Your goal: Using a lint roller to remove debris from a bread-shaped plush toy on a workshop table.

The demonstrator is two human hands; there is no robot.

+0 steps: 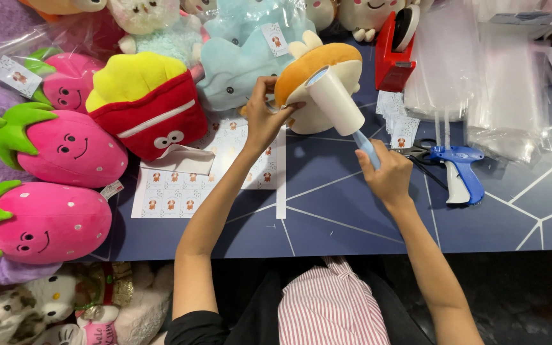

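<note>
My left hand (262,114) grips an orange and cream plush toy (317,64) and holds it just above the dark blue table (352,211). My right hand (388,176) is closed around the light blue handle of a white lint roller (337,100). The roller's white cylinder rests against the cream underside of the plush toy.
Pink strawberry plushes (65,147) and a red and yellow fries plush (145,105) lie at the left, a light blue plush (234,73) behind. Sticker sheets (193,188) lie under my left arm. A blue tagging gun (458,169), scissors, clear bags (480,70) and a red tape dispenser (394,51) sit right.
</note>
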